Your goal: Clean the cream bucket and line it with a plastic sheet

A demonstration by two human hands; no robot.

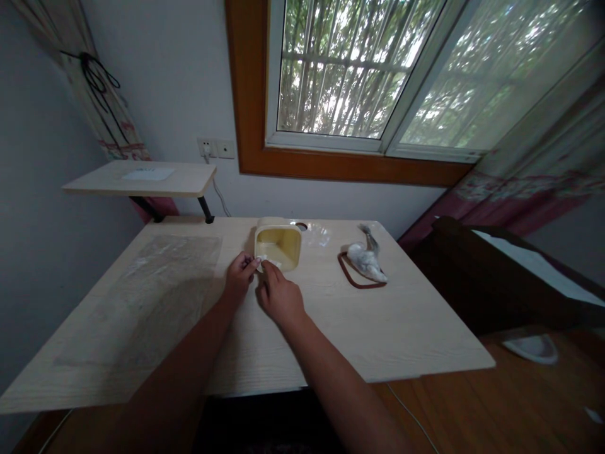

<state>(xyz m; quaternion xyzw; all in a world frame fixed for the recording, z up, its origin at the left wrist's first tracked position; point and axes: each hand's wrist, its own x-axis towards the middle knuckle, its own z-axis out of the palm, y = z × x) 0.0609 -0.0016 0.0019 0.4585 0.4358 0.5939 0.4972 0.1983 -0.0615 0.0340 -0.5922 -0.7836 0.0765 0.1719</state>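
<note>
Both hands meet at the near left corner of a pale yellow square plastic tub (299, 252), whose open mouth faces me. My left hand (240, 275) pinches a small, soft-looking white piece (259, 263) between thumb and fingers. From the other side, the fingers of my right hand (282, 295) close on that same piece. What exactly it is, I cannot make out. Some whitish material shows inside the tub near its front rim. To the right, a knotted clear plastic bag with white contents (366, 261) lies partly over a reddish-brown rounded frame (347, 275).
A clear plastic sheet (165, 284) covers the left of the light wooden table (401, 334). A raised shelf (182, 180) bearing a paper (149, 173) stands at the back left. Behind the tub is a round cable hole (301, 226). Dark furniture (454, 277) stands at right.
</note>
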